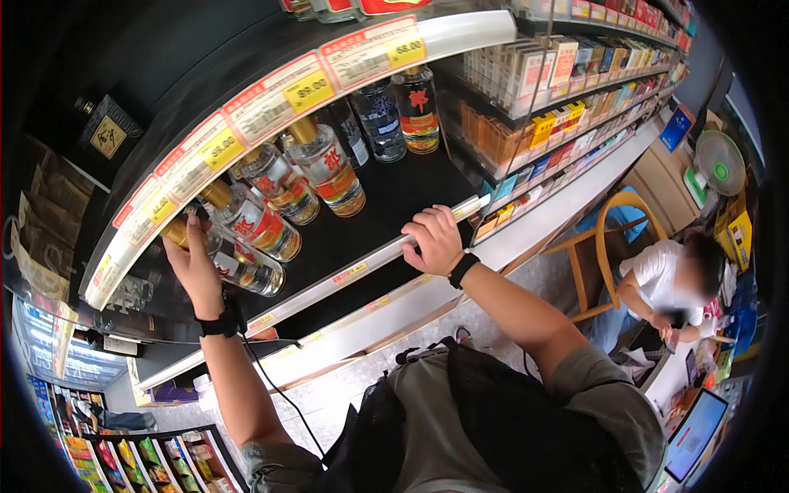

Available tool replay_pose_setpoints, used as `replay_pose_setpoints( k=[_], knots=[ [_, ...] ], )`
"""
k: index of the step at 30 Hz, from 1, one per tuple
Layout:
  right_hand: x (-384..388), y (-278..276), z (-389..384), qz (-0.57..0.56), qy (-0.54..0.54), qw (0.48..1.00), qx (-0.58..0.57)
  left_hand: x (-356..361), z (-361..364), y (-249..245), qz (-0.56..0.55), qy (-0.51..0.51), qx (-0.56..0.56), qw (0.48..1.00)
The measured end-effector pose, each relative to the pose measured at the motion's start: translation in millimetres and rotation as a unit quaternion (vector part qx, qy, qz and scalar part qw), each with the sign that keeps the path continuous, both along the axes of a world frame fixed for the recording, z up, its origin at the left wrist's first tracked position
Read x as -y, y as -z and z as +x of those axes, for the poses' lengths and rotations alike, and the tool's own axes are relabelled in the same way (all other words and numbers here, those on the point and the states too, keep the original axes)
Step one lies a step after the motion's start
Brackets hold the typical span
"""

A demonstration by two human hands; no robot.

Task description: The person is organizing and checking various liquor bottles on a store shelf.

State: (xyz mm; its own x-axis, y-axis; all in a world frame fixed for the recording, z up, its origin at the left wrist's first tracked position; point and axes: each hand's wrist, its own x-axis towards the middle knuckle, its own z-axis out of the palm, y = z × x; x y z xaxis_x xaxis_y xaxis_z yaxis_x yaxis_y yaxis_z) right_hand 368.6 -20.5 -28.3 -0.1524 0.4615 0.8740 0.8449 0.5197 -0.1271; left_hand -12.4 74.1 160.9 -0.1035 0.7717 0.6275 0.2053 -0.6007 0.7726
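Observation:
My left hand (196,267) is closed around the gold-capped neck of a clear liquor bottle (256,273), whose base is on the black shelf (355,215). Beside it stand more clear bottles with gold caps and red-and-gold labels, among them one liquor bottle (330,171) behind the price strip (275,90). Farther right are a dark-labelled bottle (380,127) and another red-lettered bottle (419,115). My right hand (434,238) has its fingers curled over the shelf's white front rail (362,267). Both wrists wear black bands.
Cigarette packs (538,74) fill the racks at right. A person in a white shirt (657,279) sits by a wooden chair (608,238) near a monitor (697,434). A black cable (271,382) hangs from my left wrist. Snack shelves (148,460) stand at lower left.

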Motion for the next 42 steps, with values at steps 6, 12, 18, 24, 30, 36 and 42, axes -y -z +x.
replay_pose_setpoints(
  k=[6, 12, 18, 24, 30, 36, 42],
  knots=[
    [4.5, -6.1, -3.4, -0.022, 0.019, 1.000, -0.006, 2.7, 6.4, 2.0, 0.012, 0.013, 0.038, 0.999],
    [3.1, -4.5, -10.9, -0.016, 0.048, 0.999, -0.006, 5.4, 18.0, -1.1, 0.021, -0.018, 0.035, 0.999],
    [5.6, -8.4, -16.9, -0.022, 0.078, 0.997, -0.007, 8.9, 14.1, -4.6, 0.031, -0.038, -0.022, 0.999],
    [5.4, -9.8, -20.9, -0.017, 0.098, 0.995, -0.005, 11.9, 13.4, -6.0, 0.054, -0.062, -0.060, 0.995],
    [6.2, -11.2, -23.5, -0.012, 0.110, 0.994, -0.008, 18.4, 11.1, -5.4, 0.029, -0.036, -0.060, 0.997],
    [4.8, -9.3, -28.2, -0.013, 0.127, 0.992, -0.023, 24.8, 11.4, -6.2, 0.031, 0.004, -0.027, 0.999],
    [-0.2, -3.1, -29.4, 0.020, 0.151, 0.988, -0.018, 27.0, 7.5, -0.2, 0.028, 0.047, 0.016, 0.998]
  ],
)
